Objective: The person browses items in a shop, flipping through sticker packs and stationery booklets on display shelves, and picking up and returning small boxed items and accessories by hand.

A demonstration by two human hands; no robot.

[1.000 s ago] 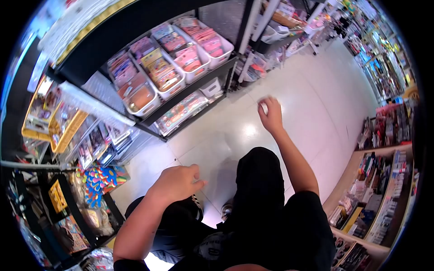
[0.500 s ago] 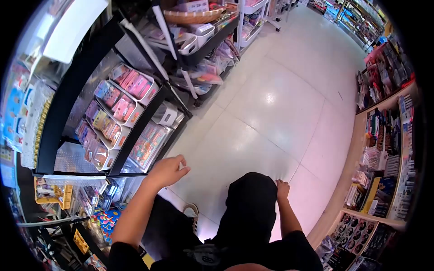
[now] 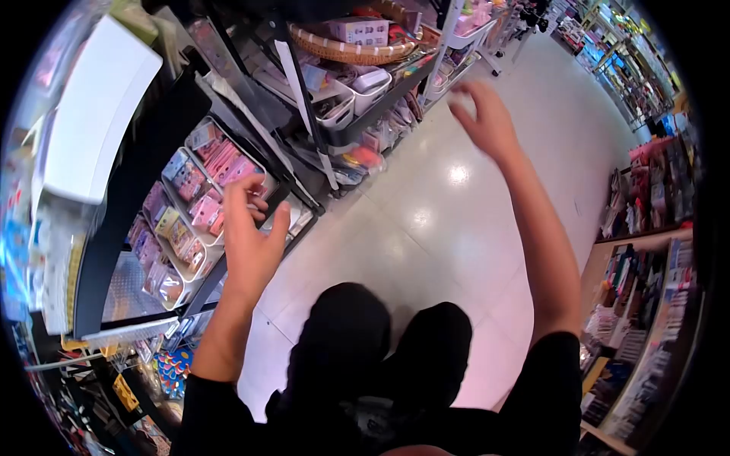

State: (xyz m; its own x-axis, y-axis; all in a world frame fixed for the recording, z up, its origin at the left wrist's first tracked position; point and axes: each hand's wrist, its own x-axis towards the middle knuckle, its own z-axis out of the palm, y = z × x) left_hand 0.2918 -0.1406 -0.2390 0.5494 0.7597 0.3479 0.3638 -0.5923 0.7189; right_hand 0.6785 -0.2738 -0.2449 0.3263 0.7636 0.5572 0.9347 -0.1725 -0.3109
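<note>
My left hand (image 3: 257, 239) is raised in front of a black shelf rack, its thumb apart and its fingers partly curled. Nothing shows in it. From this view it overlaps the white bins (image 3: 204, 267) on the rack, and I cannot tell whether it touches them. Small packets (image 3: 182, 173) in pink, blue and yellow fill those bins. My right hand (image 3: 487, 121) reaches forward over the floor, slightly blurred, with thumb and fingers apart and nothing in it. Nearest to it is the lower end of a white rack.
A wicker basket (image 3: 357, 50) holding a white box (image 3: 361, 30) sits on the farther rack, above white tubs (image 3: 370, 91). Pale tiled floor (image 3: 426, 251) runs along the aisle. Wooden shelves (image 3: 639, 334) packed with goods line the right side.
Both hands have risen and moved forward, the left towards the bins and the right from beside my knee to over the aisle. My knees now sit side by side in view.
</note>
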